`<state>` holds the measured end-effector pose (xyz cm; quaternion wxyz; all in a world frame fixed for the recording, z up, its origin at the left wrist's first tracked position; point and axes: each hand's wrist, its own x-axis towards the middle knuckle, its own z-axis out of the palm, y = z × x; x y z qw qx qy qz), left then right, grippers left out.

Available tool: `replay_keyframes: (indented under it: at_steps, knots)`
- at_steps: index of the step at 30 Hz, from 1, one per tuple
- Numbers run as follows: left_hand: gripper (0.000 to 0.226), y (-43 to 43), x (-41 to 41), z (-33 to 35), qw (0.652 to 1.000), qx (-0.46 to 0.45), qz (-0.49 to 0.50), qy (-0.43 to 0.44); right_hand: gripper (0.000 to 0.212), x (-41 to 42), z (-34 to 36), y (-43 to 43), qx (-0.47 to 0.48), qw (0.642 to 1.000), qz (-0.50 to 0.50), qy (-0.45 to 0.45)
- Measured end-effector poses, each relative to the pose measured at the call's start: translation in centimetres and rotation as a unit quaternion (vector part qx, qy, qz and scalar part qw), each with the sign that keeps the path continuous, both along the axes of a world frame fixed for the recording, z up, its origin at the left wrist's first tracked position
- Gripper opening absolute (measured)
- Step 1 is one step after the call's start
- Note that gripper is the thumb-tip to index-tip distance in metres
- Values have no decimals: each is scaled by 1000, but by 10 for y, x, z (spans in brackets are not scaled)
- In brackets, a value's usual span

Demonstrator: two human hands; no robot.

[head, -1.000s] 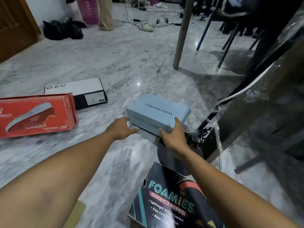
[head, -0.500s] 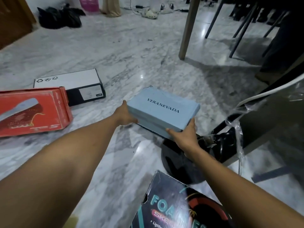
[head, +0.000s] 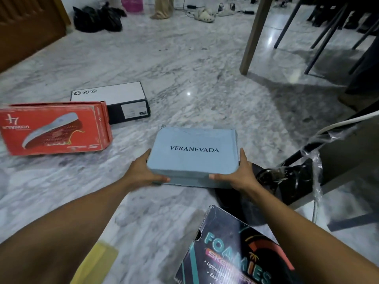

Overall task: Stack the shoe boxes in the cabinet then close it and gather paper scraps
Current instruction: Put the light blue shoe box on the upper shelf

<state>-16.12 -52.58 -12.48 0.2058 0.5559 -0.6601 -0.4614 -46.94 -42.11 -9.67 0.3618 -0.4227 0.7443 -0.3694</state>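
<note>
Head view: a light blue shoe box [head: 193,152] marked VERANEVADA is held between the two hands, in the middle of the picture. The left hand [head: 143,173] is curled round the box's left end, with its thumb laid along the near side. The right hand [head: 240,175] is curled round the right end in the same way, its thumb on the near side too. The box is kept flat with its lid up. The two thumbs are pointed at each other but are well apart. Both arms are stretched forward from the bottom corners.

A grey marble floor [head: 184,64] is seen under everything. To the left of the blue box, well apart from it, a red shoe box [head: 55,128] with a shoe picture on top is laid on the floor. Just behind the red one, a black box [head: 114,101] with a white lid is seen. Near the bottom right, a dark box [head: 231,249] marked FOAMIES is seen, tilted. A yellow sheet [head: 96,263] is seen at the bottom edge, beside the left arm. A dark round thing [head: 235,203] is seen below the right hand; what it is cannot be told. Far back, a wooden table leg [head: 254,33] is seen on the floor.
</note>
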Motion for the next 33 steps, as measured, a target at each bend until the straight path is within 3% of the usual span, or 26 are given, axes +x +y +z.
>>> replay_keyframes:
  at_steps: [3,9,14,16,22,26,33]
  knots:
    - [104,23,20,-3,1000,-19,5,19,107,11,-9,4,-35,997,56,31]
    - [100,63,62,35,991,-93,87,30,103,52,24,12,-88,986,130,-51]
    - [116,114,120,108,977,-166,132,23,97,107,82,29,-130,966,200,-103]
    - [121,144,146,144,970,-187,151,19,95,131,116,44,-152,955,228,-113]
    - [106,232,211,298,939,-293,181,-16,84,199,253,106,-219,925,288,-118]
    - [122,295,247,401,908,-360,215,-27,80,238,360,166,-278,897,309,-151]
    - [138,428,302,529,845,-433,303,-89,82,297,494,255,-365,847,370,-112]
